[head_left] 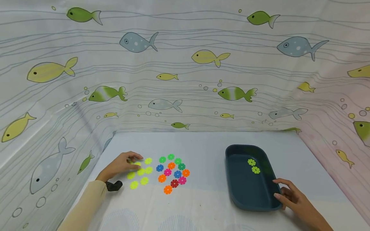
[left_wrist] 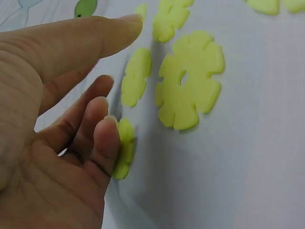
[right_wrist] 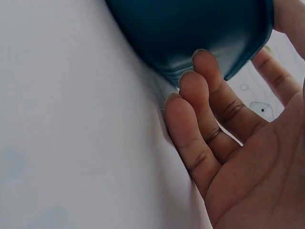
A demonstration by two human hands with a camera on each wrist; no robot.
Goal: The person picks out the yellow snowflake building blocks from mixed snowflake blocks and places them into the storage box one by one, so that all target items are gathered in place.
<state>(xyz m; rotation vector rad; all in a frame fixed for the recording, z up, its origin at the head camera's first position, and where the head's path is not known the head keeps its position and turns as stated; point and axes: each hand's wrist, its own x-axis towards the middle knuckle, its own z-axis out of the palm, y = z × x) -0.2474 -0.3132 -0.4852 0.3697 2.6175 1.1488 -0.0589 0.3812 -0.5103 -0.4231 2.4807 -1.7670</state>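
Observation:
My left hand (head_left: 122, 163) reaches over several flat yellow flower-shaped discs (head_left: 140, 171) at the left of the table, thumb and fingers spread apart. In the left wrist view the fingertips (left_wrist: 107, 138) are right beside one upright-looking yellow disc (left_wrist: 125, 152), and a larger-looking notched disc (left_wrist: 190, 81) lies past them. At the right, my right hand (head_left: 295, 199) holds the near right corner of a dark blue tray (head_left: 245, 189), thumb at the rim and other fingers outside the wall (right_wrist: 190, 28). Two yellow-green discs (head_left: 255, 170) lie inside the tray.
Between the hands lies a cluster of green, blue, orange, pink and red discs (head_left: 177, 174). The white table (head_left: 208, 199) is bounded by a fish-patterned curtain (head_left: 199, 77) at the back and sides. A black band (head_left: 114, 185) is on the left wrist.

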